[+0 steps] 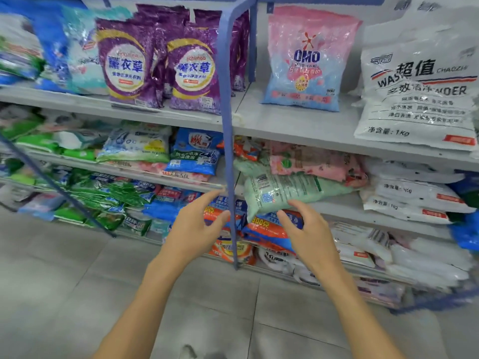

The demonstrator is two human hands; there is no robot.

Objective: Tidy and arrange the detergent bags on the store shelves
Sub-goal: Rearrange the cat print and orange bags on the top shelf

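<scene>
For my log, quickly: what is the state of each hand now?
Left hand: open, holding nothing.
Right hand: open, by the pale green bag, not gripping it.

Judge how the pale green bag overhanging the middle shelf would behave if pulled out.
The pale green bag is probably floppy: its overhanging end droops past the edge of the shelf. Its glossy film looks slippery. The pink bag lying on it would likely drag along or slide off.

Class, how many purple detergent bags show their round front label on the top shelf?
2: the left purple bag and the right purple bag beside the blue upright. More purple bags stand behind, partly hidden.
</scene>
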